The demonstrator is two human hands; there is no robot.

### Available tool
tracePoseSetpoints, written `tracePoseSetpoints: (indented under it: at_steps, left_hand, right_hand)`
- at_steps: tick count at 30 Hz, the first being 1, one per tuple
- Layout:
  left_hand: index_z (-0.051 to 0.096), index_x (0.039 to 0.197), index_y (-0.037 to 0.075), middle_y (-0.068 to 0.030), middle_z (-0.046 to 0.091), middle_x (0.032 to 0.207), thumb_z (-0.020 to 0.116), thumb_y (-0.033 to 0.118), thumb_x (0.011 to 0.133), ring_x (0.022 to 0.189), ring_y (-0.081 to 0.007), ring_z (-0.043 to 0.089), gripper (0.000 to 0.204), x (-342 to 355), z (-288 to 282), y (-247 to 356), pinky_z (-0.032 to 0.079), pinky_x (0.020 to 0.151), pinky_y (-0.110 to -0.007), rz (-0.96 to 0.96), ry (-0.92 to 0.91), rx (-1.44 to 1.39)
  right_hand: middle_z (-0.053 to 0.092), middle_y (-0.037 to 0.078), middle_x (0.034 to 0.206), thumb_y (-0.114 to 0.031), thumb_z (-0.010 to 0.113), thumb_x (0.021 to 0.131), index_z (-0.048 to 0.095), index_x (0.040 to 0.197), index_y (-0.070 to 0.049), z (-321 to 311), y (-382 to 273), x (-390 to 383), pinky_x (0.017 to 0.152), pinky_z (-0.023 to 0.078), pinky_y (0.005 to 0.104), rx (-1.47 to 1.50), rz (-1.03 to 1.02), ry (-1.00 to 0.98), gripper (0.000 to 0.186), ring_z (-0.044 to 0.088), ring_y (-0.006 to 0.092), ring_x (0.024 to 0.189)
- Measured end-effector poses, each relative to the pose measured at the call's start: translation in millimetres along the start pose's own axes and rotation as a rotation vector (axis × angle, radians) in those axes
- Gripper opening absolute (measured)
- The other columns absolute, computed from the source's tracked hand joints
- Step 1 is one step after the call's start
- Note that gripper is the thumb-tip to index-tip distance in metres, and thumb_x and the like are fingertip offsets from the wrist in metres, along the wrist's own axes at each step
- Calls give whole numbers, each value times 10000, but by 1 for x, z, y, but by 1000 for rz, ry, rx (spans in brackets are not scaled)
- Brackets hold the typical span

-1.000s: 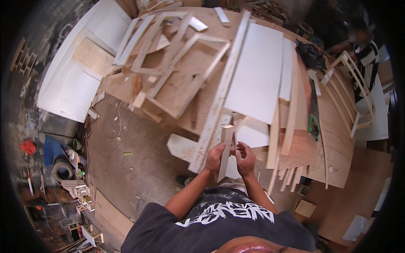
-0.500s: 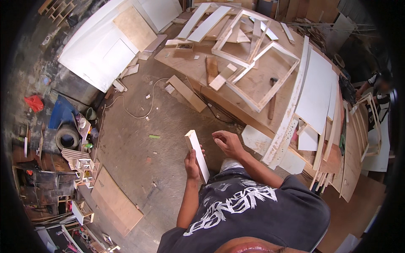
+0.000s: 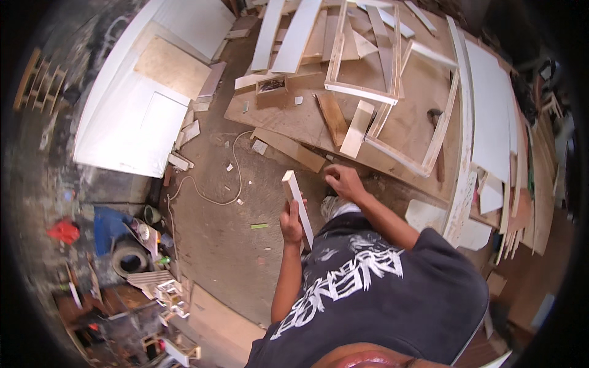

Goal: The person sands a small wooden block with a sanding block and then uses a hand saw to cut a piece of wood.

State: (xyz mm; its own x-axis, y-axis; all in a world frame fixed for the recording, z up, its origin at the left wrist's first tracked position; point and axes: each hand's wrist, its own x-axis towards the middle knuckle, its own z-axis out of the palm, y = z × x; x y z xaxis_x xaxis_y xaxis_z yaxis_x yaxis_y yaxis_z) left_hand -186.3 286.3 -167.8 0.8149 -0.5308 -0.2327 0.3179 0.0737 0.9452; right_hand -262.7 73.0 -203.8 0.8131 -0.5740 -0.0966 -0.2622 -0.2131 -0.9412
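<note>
My left hand (image 3: pixel 292 224) grips a white-faced wooden strip (image 3: pixel 299 199), its bare end tilted up and away from me. The fingers wrap its lower part, in front of my shirt. My right hand (image 3: pixel 345 183) is apart from the strip, to its right, near the worktable's front edge. Its fingers curl inward, and whatever they may hold is hidden. Beyond it, on the wooden worktable (image 3: pixel 288 107), lie a short pale wood block (image 3: pixel 357 129), a brown wood piece (image 3: pixel 332 118) and rectangular wooden frames (image 3: pixel 399 154). A hammer (image 3: pixel 440 161) lies by the right-hand frame.
White panels (image 3: pixel 488 104) are stacked at the right. Long white boards (image 3: pixel 296 37) and a small open box (image 3: pixel 272 86) rest on the table. A plank (image 3: pixel 288 147) leans below its edge. A cable (image 3: pixel 215 201) and scraps lie on the floor. A tyre (image 3: pixel 130 260) stands left.
My view has swung toward the right and closer to the table, so the scene appears shifted. Both hands come nearer the table, the left still holding the strip.
</note>
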Motion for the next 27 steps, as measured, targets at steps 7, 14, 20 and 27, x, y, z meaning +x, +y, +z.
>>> tracePoseSetpoints:
  at_steps: [7, 14, 20, 27]
  left_hand:
    - [639, 1376, -21, -97, 719, 1189, 544, 351, 1118, 1039, -150, 668, 463, 121, -27, 42, 513, 865, -299, 20, -186, 301]
    - [653, 1371, 9, -63, 718, 1196, 568, 310, 1113, 1062, -152, 662, 405, 234, -31, 46, 503, 922, -298, -64, -392, 278]
    - [555, 1532, 13, -68, 666, 1315, 623, 253, 1073, 1117, -168, 622, 523, 330, -43, 74, 490, 998, -327, 29, -660, 389]
    - [435, 1617, 18, -93, 605, 1427, 583, 388, 1045, 1194, -195, 571, 697, 419, -59, 135, 448, 1073, -364, -73, -864, 176]
  right_hand:
    - [592, 268, 1361, -227, 737, 905, 545, 1426, -37, 10, 6, 112, 1032, 501, 519, -405, -12, 321, 587, 592, 456, 1215]
    - [530, 262, 1479, -378, 781, 893, 460, 1520, -7, 15, 43, 240, 1131, 441, 558, -811, 251, 515, 796, 521, 448, 1351]
    - [525, 266, 1491, -458, 762, 914, 462, 1535, -11, 27, 40, 274, 1150, 420, 569, -905, 394, 493, 822, 508, 461, 1364]
    - [509, 260, 1467, -264, 816, 907, 410, 1622, -52, 36, -37, 269, 1146, 434, 499, -427, 71, 597, 849, 525, 437, 1336]
